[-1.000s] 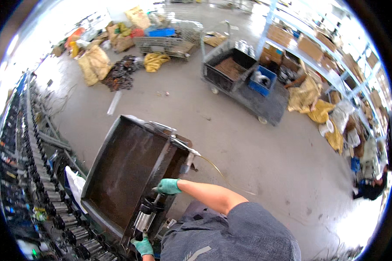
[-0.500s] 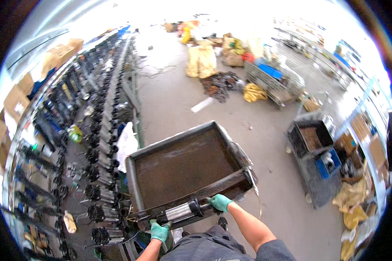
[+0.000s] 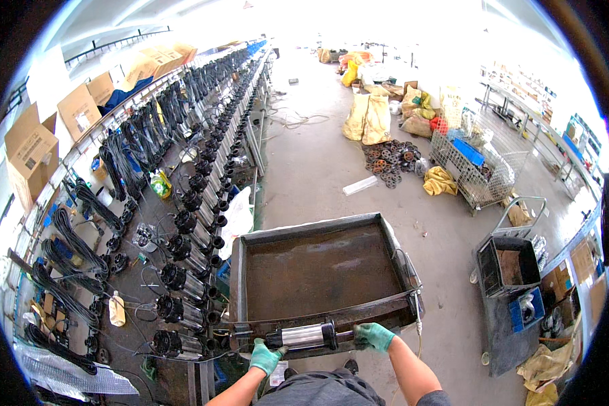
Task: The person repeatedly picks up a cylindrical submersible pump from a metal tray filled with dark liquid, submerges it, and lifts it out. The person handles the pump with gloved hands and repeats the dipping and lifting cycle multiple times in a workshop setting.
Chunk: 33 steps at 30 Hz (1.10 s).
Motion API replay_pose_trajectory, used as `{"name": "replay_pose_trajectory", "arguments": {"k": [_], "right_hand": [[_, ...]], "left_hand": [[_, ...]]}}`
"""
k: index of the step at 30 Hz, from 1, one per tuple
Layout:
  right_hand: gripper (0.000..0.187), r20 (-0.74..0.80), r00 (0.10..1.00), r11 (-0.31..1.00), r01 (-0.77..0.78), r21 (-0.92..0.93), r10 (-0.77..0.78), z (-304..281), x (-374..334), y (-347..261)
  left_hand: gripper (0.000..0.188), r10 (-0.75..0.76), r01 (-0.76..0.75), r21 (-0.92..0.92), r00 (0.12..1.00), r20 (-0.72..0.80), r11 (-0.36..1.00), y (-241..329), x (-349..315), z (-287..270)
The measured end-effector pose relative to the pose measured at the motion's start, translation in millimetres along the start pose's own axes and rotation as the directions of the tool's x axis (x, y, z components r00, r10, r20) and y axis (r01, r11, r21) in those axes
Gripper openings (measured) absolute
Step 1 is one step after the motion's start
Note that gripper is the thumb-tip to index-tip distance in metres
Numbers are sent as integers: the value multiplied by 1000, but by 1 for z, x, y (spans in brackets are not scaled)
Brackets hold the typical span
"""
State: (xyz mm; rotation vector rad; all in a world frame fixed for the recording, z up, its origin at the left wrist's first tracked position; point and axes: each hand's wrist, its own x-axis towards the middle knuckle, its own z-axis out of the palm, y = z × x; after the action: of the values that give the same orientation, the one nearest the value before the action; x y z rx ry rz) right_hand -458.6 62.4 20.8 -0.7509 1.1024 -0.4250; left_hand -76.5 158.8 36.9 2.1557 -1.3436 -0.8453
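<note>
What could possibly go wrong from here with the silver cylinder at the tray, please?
1. The silver cylinder might slip toward the shoes, because it is at the near side of the tray, with the left hand and right hand near its ends.
2. The pale hose at the tray's right corner could perhaps catch the right forearm.

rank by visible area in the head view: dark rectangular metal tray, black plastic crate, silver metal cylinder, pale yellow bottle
Dark rectangular metal tray
Black plastic crate
Silver metal cylinder
Pale yellow bottle
</note>
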Motion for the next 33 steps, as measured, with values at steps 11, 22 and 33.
{"name": "replay_pose_trajectory", "arguments": {"k": [11, 22, 33], "right_hand": [[37, 412, 623, 131, 640, -757, -665, -11, 8, 6], [28, -168, 982, 961, 34, -274, -82, 17, 33, 11], [32, -101, 991, 986, 71, -148, -86, -2, 37, 22]], "left_hand": [[83, -36, 36, 21, 999, -7, 999, -5, -3, -1], [88, -47, 47, 2, 999, 7, 999, -7, 2, 3], [74, 32, -33, -111, 999, -14, 993, 8, 0, -1]]}}
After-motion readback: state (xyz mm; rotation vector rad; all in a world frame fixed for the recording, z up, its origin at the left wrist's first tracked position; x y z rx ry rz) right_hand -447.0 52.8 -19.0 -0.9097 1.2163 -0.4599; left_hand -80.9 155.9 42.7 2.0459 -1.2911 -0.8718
